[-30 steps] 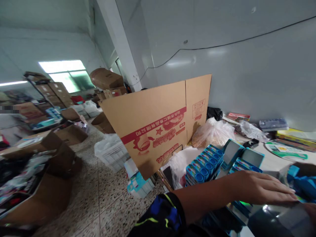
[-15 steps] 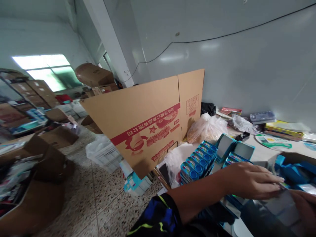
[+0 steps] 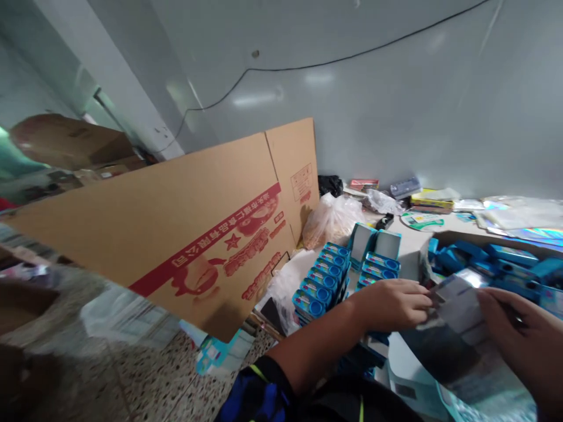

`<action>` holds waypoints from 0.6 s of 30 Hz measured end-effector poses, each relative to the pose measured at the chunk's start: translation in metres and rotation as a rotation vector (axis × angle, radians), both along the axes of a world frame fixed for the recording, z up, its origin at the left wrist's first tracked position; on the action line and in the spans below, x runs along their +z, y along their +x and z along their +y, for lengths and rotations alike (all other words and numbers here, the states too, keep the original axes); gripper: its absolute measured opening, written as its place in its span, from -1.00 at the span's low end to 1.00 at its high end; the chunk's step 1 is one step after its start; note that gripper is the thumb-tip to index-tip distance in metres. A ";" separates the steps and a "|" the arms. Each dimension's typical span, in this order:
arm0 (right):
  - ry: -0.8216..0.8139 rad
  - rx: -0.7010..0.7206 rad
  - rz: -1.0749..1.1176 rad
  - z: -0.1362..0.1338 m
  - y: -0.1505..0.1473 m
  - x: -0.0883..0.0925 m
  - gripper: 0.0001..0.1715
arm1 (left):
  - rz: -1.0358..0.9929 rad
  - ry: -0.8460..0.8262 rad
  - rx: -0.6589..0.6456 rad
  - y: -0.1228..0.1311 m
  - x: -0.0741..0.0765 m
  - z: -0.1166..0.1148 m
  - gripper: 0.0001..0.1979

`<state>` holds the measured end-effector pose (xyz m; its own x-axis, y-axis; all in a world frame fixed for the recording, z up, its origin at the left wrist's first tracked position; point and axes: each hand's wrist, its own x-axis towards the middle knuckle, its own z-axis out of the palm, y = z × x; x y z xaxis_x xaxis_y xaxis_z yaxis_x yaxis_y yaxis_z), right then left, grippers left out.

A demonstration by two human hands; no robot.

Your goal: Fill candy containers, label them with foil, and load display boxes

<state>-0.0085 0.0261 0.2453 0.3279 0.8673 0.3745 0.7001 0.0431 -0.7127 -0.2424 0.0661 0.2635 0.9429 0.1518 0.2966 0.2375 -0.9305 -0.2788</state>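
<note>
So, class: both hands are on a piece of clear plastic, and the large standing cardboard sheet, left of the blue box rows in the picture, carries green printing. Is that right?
Not quite: in the head view, the printing on the cardboard sheet is red, not green. The rest stands.

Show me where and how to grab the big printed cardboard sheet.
Pinch the cardboard sheet by its upper edge, partway along the longer panel, from above: it is thin, stands roughly upright, and that edge is free. Probably avoid the crease, which could flex, and the shorter panel, whose lower part the filled plastic bag crowds.
</note>
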 end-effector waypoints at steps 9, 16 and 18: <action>0.061 -0.078 0.153 -0.012 0.007 0.005 -0.56 | -0.296 -0.210 -0.089 0.001 -0.002 0.007 -0.83; 0.074 -0.339 0.471 -0.025 0.047 -0.026 -0.54 | -0.850 -0.734 0.152 -0.009 0.003 0.006 -0.88; 0.031 -0.439 0.473 -0.030 0.067 -0.054 -0.53 | -1.050 -0.866 0.298 -0.007 0.004 0.009 -0.86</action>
<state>0.0585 -0.0036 0.1916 0.7856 0.6060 0.1248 0.2675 -0.1508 -0.9517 -0.2498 0.0747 0.2676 0.2402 0.8023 0.5465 0.1921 -0.5912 0.7834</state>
